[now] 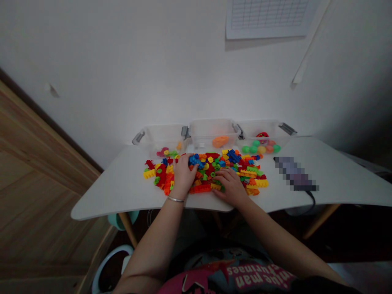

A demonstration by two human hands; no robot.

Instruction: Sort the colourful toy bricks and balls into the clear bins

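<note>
A heap of colourful plastic building blocks (pixel 208 190) lies spread over the middle of the white table. At its left half, my left hand (pixel 183 173) has thumb and index finger on either side of a blue knobbed block (pixel 197 161). My right hand (pixel 232 187) rests palm down at the front of the pile, with its fingers apart over green and yellow pieces. Its fingertips touch loose blocks, and I see none lifted. What lies under the right palm is hidden.
Three clear plastic bins stand along the wall: a left bin (pixel 165 132) with a few pieces, a middle bin (pixel 211 127) with an orange piece (pixel 220 141), and a right bin (pixel 249 128) with several coloured balls. A cabled, pixelated device (pixel 295 174) lies on the white table (pixel 113 190).
</note>
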